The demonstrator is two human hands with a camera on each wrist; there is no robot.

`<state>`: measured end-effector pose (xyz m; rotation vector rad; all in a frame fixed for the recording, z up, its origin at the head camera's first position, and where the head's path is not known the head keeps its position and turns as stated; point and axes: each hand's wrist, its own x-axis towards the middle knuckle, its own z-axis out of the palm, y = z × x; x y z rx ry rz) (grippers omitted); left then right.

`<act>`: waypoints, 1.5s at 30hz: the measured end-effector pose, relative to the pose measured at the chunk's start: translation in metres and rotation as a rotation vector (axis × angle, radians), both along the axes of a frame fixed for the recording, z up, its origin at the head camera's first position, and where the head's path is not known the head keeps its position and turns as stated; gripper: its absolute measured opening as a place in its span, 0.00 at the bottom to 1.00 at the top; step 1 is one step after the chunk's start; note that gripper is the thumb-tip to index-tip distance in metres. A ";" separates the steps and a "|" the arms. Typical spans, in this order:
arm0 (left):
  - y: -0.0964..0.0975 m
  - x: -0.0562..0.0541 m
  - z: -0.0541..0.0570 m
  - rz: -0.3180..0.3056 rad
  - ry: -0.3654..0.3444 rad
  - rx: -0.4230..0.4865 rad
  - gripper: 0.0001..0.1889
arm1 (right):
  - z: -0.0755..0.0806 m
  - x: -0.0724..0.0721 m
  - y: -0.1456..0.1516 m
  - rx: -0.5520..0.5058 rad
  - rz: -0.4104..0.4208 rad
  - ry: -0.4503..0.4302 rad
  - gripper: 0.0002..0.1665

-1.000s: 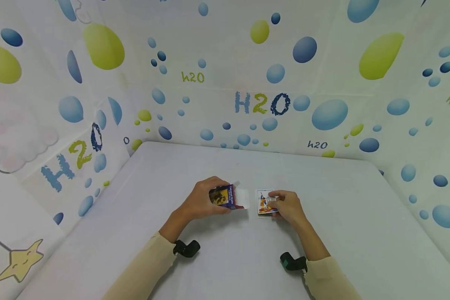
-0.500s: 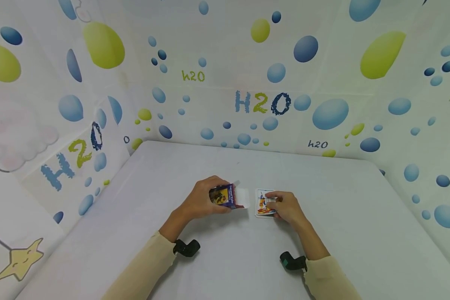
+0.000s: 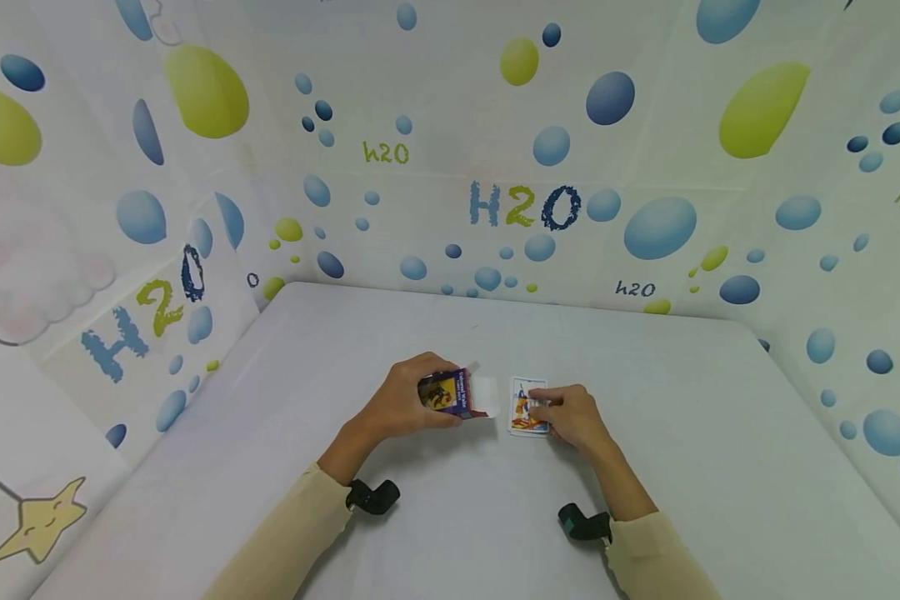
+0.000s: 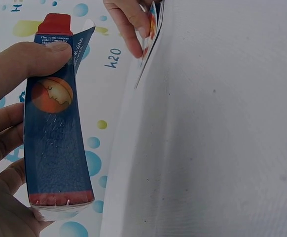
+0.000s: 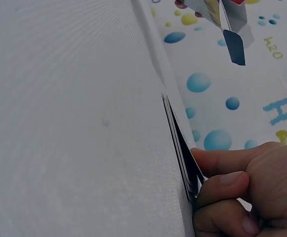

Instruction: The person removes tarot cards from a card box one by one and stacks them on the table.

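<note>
My left hand grips a dark blue and red card box with a yellow picture, its end flap standing out toward the right. Up close in the left wrist view, the thumb lies across the upper side of the box, fingers behind it. To the right, my right hand pinches the right edge of a picture card. That card lies over a few others in a thin stack on the table. Seen from the right wrist, a narrow gap separates the pinched card from those below.
A white cloth covers the table. Behind and beside it hangs a white backdrop with blue and green dots and H2O lettering. Each wrist wears a small black camera, the left camera and the right camera.
My right hand has shifted slightly left with the picture card, which now lines up more closely over the cards beneath. The left hand and the box have stayed in place.
</note>
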<state>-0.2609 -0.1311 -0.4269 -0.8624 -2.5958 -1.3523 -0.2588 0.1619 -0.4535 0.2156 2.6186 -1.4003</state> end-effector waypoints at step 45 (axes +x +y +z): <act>-0.011 -0.005 0.002 0.008 0.043 0.046 0.36 | 0.047 -0.026 -0.036 0.528 0.143 -0.121 0.36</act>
